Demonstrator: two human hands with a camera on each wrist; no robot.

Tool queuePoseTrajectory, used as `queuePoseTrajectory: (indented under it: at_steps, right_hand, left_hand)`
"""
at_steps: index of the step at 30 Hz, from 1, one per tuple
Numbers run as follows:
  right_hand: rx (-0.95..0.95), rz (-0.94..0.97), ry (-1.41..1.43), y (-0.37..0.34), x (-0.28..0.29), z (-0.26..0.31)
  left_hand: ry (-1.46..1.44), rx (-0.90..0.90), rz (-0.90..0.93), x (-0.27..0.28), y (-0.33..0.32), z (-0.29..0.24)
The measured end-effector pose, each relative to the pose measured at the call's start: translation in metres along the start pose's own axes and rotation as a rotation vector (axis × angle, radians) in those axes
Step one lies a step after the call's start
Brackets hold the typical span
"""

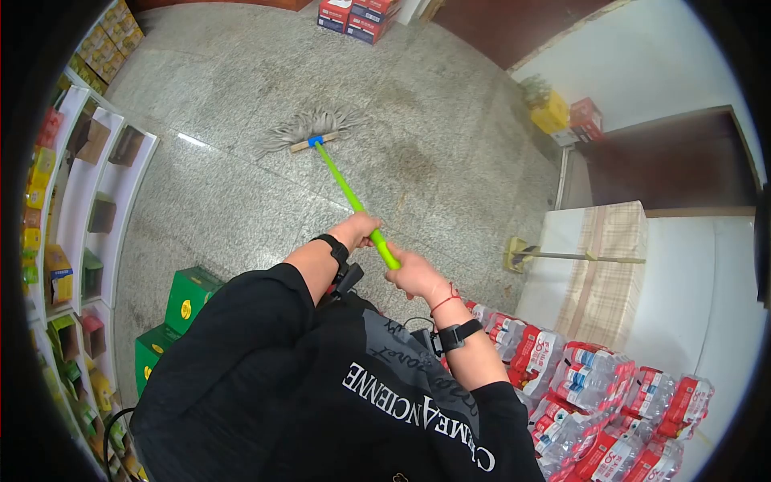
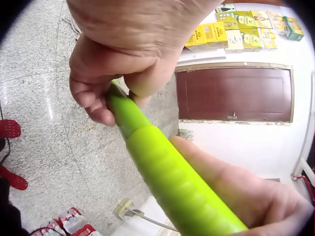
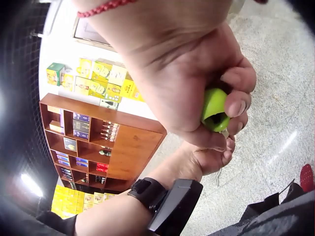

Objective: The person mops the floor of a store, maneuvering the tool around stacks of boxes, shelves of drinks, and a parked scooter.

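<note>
Green mop (image 1: 332, 167): left hand (image 1: 358, 230) grips the shaft (image 1: 351, 196), right hand (image 1: 417, 274) clasps its end; strands (image 1: 315, 124) lie on floor (image 1: 450, 185).

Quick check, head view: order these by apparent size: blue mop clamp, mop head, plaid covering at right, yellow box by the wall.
1. Plaid covering
2. Mop head
3. Yellow box
4. Blue mop clamp
The yellow box is farther off, so its true rank is unsure.

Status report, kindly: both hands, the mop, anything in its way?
Left hand gripping green mop handle, nearer the mop head. Right hand gripping handle's top end. Mop head spread on floor. No obstacle against it; red boxes stand apart, farther ahead.
</note>
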State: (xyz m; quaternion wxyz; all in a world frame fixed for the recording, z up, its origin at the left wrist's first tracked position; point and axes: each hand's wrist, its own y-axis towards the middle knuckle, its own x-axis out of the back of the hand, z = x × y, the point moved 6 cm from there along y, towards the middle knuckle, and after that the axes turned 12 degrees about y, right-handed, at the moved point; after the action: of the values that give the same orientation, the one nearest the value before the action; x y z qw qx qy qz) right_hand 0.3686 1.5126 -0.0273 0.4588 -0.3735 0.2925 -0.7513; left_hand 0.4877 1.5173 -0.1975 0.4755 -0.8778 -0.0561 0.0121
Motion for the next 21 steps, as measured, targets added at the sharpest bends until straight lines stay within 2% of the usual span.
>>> queuePoseTrajectory:
  at_steps: [2,5,10,14,18,21]
  right_hand:
    - [0.044,0.011,0.018,-0.007,-0.005,0.000]
    - [0.014,-0.020,-0.012,-0.019,-0.011,-0.013]
    - [0.014,-0.055,-0.059,-0.055,-0.014,-0.055]
    - [-0.041,-0.118,-0.035,-0.098,-0.019,-0.112]
    - [-0.074,-0.146,-0.026,-0.152,-0.038,-0.180]
    - [-0.029,-0.242,-0.089,-0.196,-0.054,-0.226]
  left_hand:
    - [-0.008,0.002,-0.019,-0.002,-0.004,0.004]
    - [0.067,0.015,0.036,-0.016,-0.011,0.011]
    - [0.170,0.005,0.124,-0.064,-0.030,0.026]
    - [0.261,0.019,0.242,-0.127,-0.034,0.054]
    - [0.373,0.030,0.286,-0.195,-0.074,0.082]
    - [0.455,0.043,0.345,-0.251,-0.096,0.112]
